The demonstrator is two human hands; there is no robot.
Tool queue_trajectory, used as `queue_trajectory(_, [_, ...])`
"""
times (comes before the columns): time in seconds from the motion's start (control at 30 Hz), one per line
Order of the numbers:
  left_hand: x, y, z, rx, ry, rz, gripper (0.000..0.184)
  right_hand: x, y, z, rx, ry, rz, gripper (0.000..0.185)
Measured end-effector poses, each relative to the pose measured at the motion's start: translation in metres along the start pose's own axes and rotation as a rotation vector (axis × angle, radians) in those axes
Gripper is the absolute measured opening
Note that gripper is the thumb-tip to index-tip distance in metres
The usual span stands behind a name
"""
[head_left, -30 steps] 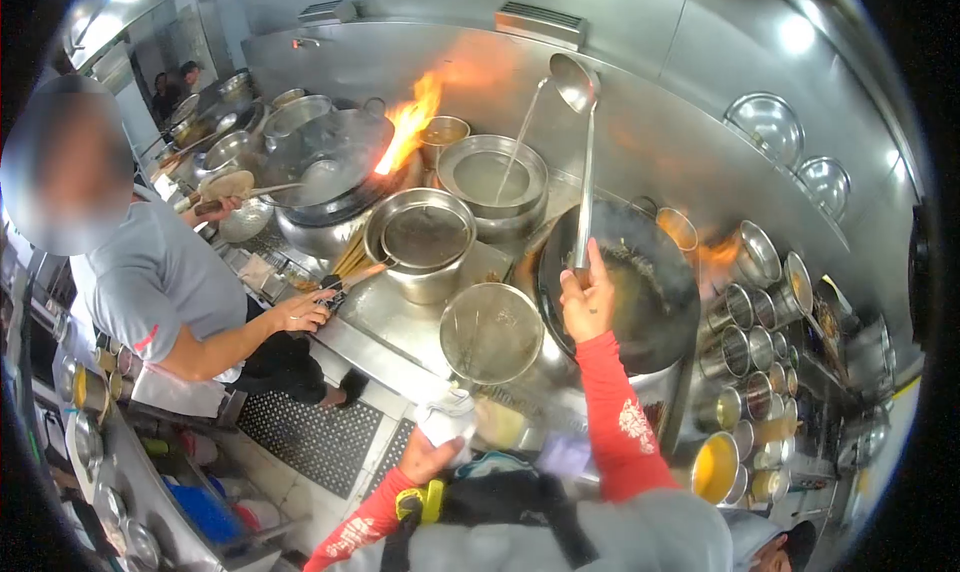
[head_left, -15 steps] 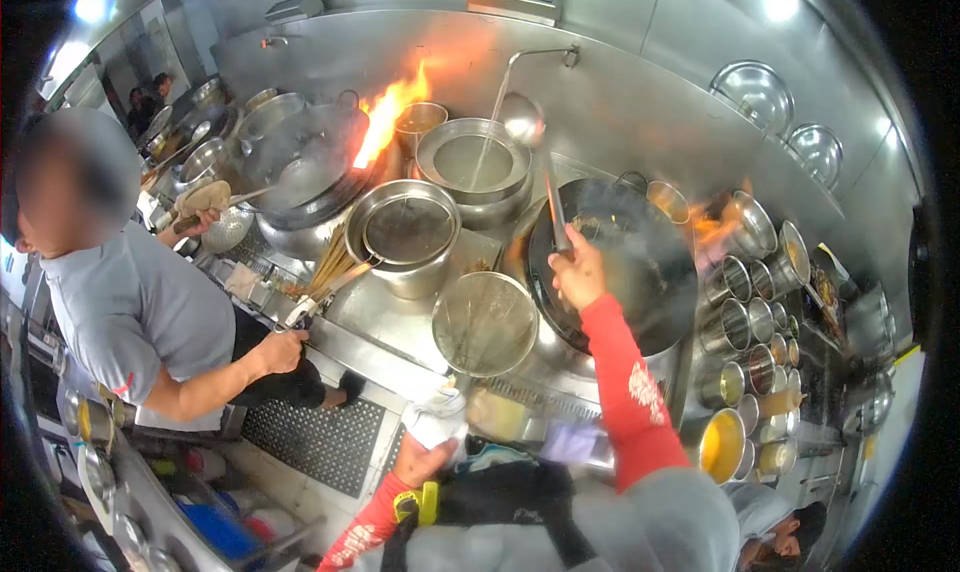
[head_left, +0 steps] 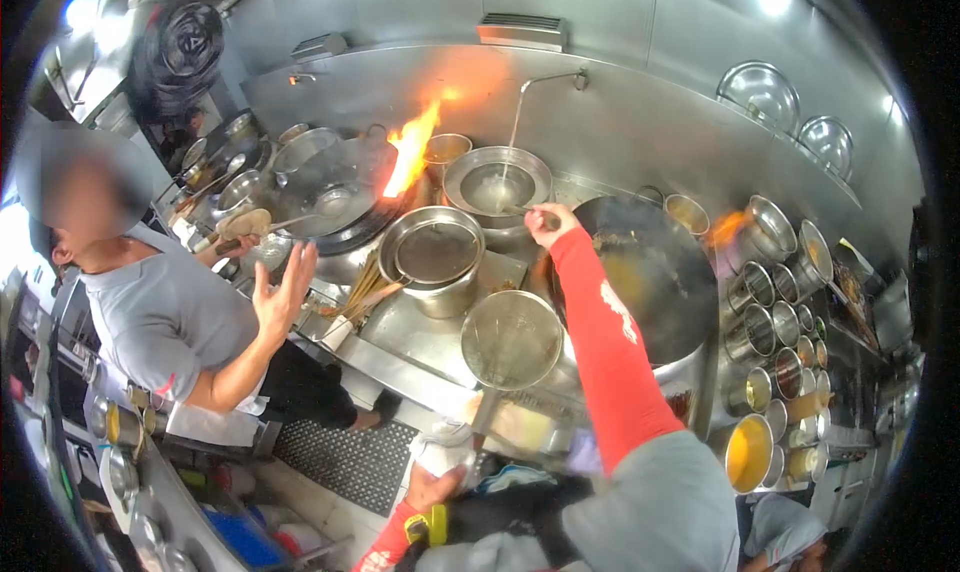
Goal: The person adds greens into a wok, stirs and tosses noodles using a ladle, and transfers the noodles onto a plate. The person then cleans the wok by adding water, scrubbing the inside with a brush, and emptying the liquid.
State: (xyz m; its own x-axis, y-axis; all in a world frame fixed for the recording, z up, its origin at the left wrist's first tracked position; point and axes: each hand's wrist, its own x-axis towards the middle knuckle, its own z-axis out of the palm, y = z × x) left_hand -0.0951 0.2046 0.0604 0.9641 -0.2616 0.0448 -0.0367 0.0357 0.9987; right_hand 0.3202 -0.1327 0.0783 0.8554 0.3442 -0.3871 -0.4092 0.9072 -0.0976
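Note:
My right hand [head_left: 545, 224], in a red sleeve, is closed around the handle of a ladle [head_left: 514, 210]. The ladle's bowl reaches into the steel pot [head_left: 455, 180] under the running tap [head_left: 550, 76]. Below my right forearm sits a large dark wok [head_left: 680, 317], smoking, with some bits of food along its far side. My left hand [head_left: 432, 487] is low at the counter's front edge, closed on a white cloth [head_left: 442, 450]. Whether the cloth wraps a handle is hidden. Just ahead of it lies a round mesh strainer [head_left: 512, 340], handle toward me.
A co-worker [head_left: 185, 312] stands left with one hand raised, beside a second wok [head_left: 345, 197] with tall flames [head_left: 412, 150]. Another strainer rests on a steel pot [head_left: 432, 297]. Seasoning containers [head_left: 750, 452] crowd the right side. Flame [head_left: 728, 228] also shows behind my wok.
My right hand has moved left and away from me, lowering the ladle from upright into the water pot. The co-worker's near hand has left the tool it held and risen, open. The view has shifted.

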Motion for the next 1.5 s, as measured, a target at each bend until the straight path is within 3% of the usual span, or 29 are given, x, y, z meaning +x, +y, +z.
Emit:
queue_trajectory(0.1, [-0.013,-0.001,0.005,-0.035,0.016,-0.039,0.053,-0.031,-0.006,-0.003,-0.019,-0.197,-0.077,0.017])
queue_trajectory(0.2, [-0.023,0.006,0.023,-0.022,-0.008,-0.061,0.053,-0.073,-0.019,-0.001,0.138,-0.273,0.083,0.019])
queue_trajectory(0.33, [-0.030,-0.002,0.056,-0.056,-0.090,-0.073,0.064,-0.185,-0.006,0.023,0.145,-0.341,0.030,0.026])
queue_trajectory(0.47, [-0.039,0.003,0.107,-0.095,-0.215,-0.020,0.057,-0.275,-0.013,0.012,-0.037,-0.295,0.065,0.025])
queue_trajectory(0.53, [-0.051,0.001,0.131,-0.065,-0.187,0.007,0.054,-0.326,0.009,0.002,-0.263,-0.221,-0.281,0.024])
queue_trajectory(0.67, [-0.069,0.004,0.181,-0.381,-0.229,-0.171,0.055,-0.385,0.001,-0.038,-0.458,-0.027,-0.054,0.012])
queue_trajectory(0.7, [-0.072,0.007,0.191,-0.426,-0.255,-0.232,0.058,-0.396,0.003,-0.054,-0.549,0.007,-0.103,0.010])
queue_trajectory(0.73, [-0.073,0.003,0.199,-0.404,-0.273,-0.223,0.071,-0.407,0.006,-0.068,-0.646,0.037,-0.150,0.009])
queue_trajectory(0.83, [-0.078,0.007,0.221,-0.491,-0.279,-0.332,0.070,-0.446,0.019,-0.105,-1.030,0.164,-0.276,0.006])
queue_trajectory(0.87, [-0.077,0.012,0.226,-0.525,-0.299,-0.370,0.069,-0.465,0.027,-0.117,-1.183,0.213,-0.326,0.008])
queue_trajectory(0.93, [-0.079,0.011,0.231,-0.577,-0.320,-0.420,0.069,-0.493,0.044,-0.168,-1.548,0.217,-0.495,0.054])
queue_trajectory(0.97, [-0.078,0.009,0.233,-0.597,-0.323,-0.429,0.070,-0.508,0.052,-0.205,-1.867,0.261,-0.661,0.066])
queue_trajectory(1.03, [-0.070,0.003,0.233,-0.658,-0.351,-0.443,0.073,-0.560,0.090,-0.244,-1.928,0.448,-0.898,0.067])
queue_trajectory(1.1, [-0.063,0.002,0.230,-0.723,-0.374,-0.468,0.074,-0.596,0.125,-0.286,-1.727,0.473,-1.009,0.065])
queue_trajectory(1.17, [-0.055,-0.002,0.224,-0.756,-0.408,-0.507,0.080,-0.629,0.157,-0.307,-1.706,0.668,-0.852,0.064])
queue_trajectory(1.27, [-0.040,-0.011,0.228,-0.945,-0.559,-0.563,0.086,-0.636,0.191,-0.353,-1.754,0.804,-0.900,0.065])
queue_trajectory(1.33, [-0.028,-0.005,0.235,-0.786,-0.615,-0.540,0.088,-0.623,0.199,-0.393,-1.823,0.849,-1.004,0.065])
queue_trajectory(1.43, [-0.013,0.006,0.245,-0.781,-0.721,-0.538,0.087,-0.603,0.211,-0.438,-1.890,1.173,-0.674,0.065])
queue_trajectory(1.5, [-0.004,0.008,0.244,-0.748,-0.743,-0.542,0.086,-0.600,0.213,-0.440,-1.921,1.243,-0.635,0.063])
